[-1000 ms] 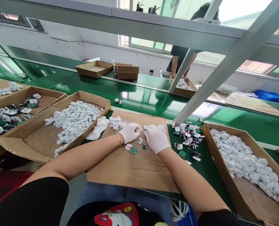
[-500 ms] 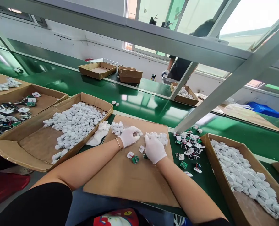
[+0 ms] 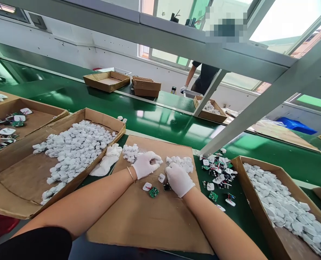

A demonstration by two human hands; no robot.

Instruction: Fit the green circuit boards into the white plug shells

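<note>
- My left hand (image 3: 146, 165) wears a white glove. Its fingers curl together just above the cardboard sheet (image 3: 146, 220), but white on white, I cannot tell if they clamp a piece.
- My right hand (image 3: 179, 180), gloved the same, is bent down and touches the edge of a small heap of white plastic pieces (image 3: 180, 163). I cannot tell if it closes on one of them.
- Between and just below my hands lie a green circuit board (image 3: 154, 192) and a loose white piece (image 3: 161, 178).
- The white pieces look light, stiff and a little slippery, so I judge that fingertips on their sides will hold them best. The board looks thin and perhaps fragile, so it is better taken by its edges.
- Beyond my left hand are a second heap of white pieces (image 3: 130, 153), a crumpled white cloth (image 3: 106, 162) and a cardboard tray (image 3: 101, 121) with many more pieces.
- Beyond my right hand, a scatter of boards and white pieces (image 3: 217, 173) lies on the green conveyor belt (image 3: 160, 124), and next to it is a long cardboard box (image 3: 247, 195) full of white pieces.
</note>
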